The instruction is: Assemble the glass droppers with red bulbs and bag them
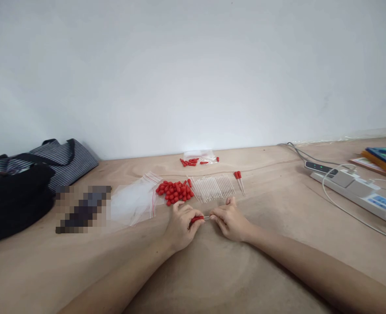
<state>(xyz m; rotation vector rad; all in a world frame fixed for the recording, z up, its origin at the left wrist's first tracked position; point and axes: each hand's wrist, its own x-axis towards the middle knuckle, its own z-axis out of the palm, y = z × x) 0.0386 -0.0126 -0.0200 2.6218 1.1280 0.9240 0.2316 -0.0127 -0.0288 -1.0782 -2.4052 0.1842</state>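
Observation:
Low over the table's middle, my left hand [184, 223] pinches a red rubber dropper bulb [197, 219] between thumb and fingers. My right hand [229, 220] is closed on a thin clear dropper tube [206, 217], whose one end meets the bulb; how far it goes in is hidden. Just beyond my left hand lies a pile of red bulbs [175, 192]. Beside it, a row of slender clear tubes [212, 188] lies side by side. Right of the row are two droppers with red bulbs on their tubes [239, 182].
Clear zip bags [134, 200] lie left of the bulbs. Farther back is a small bag [199, 155] with more red bulbs [189, 162] around it. A striped bag [71, 161] and black cloth [16, 200] occupy the left; a power strip [360, 194] with cables lies right.

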